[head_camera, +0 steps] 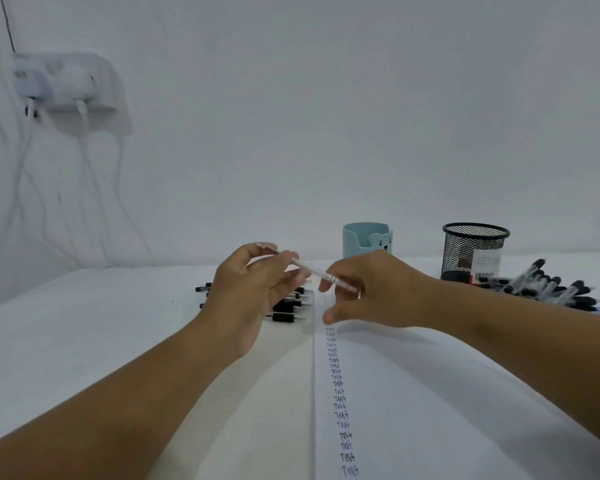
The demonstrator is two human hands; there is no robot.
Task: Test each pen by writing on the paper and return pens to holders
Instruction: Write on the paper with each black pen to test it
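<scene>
— While we hold the white pen [312,270] between both hands above the paper [413,393], which way does it point?

— Our left hand [253,289] pinches its far upper-left end; our right hand [364,292] grips the lower-right end. We judge that's for uncapping. Its length slants down-right.

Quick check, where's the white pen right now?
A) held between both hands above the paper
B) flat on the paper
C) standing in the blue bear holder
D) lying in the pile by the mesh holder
A: the white pen spans from the left hand to the right hand, both gripping it above the paper.
</scene>
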